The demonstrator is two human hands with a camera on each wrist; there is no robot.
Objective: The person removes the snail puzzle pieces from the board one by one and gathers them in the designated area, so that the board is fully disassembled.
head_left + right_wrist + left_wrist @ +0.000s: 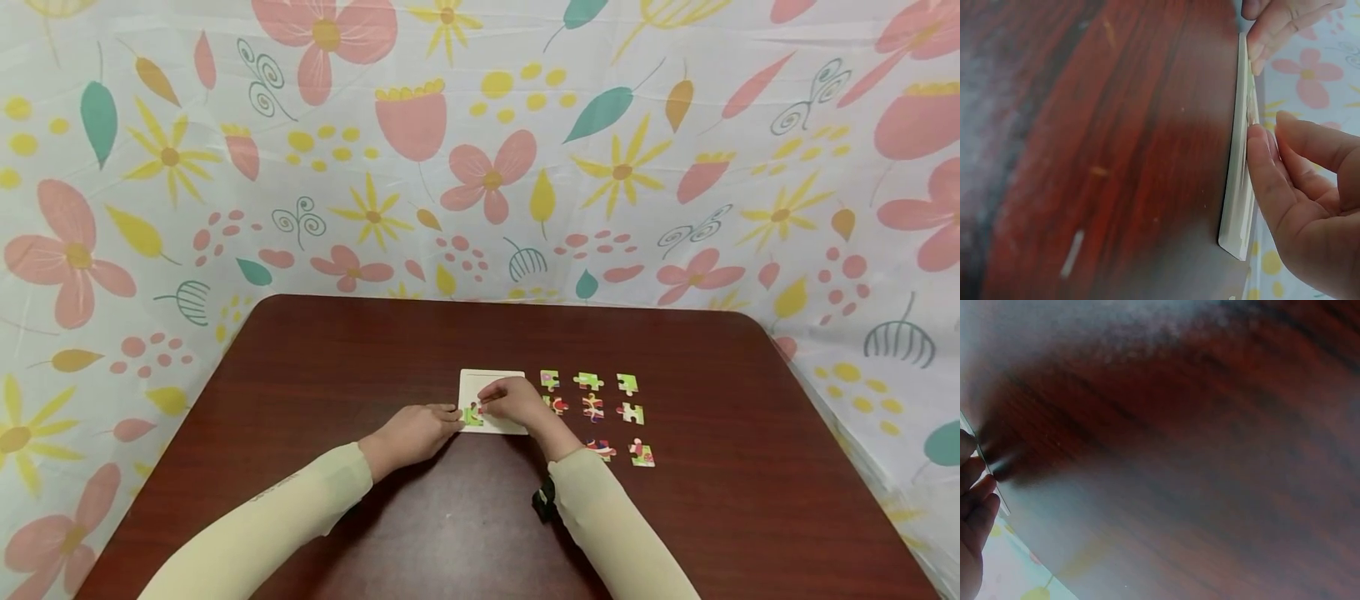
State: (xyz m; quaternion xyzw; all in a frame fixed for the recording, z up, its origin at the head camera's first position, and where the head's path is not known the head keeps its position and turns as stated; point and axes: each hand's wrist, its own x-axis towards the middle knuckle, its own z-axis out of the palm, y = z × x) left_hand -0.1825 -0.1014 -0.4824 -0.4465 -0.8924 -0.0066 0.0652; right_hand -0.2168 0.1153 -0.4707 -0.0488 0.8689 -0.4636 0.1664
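Observation:
A pale puzzle tray (491,374) lies on the table. A green jigsaw piece (472,417) is in its near left corner. My left hand (417,433) rests at the tray's left edge, its fingertips (988,484) right on the rim. Over the tray, my right hand (517,402) reaches in beside the green piece. Seen from the right wrist, the right hand's fingers (1263,159) touch the tray's top, while its thumb (1307,134) stays raised apart from them.
Several loose jigsaw pieces (588,381) lie in rows to the right of the tray, some partly hidden behind my right hand and forearm. The dark wooden table (337,350) meets a flower-print cloth (491,250) at its back. A black strap (544,500) hangs at the right wrist.

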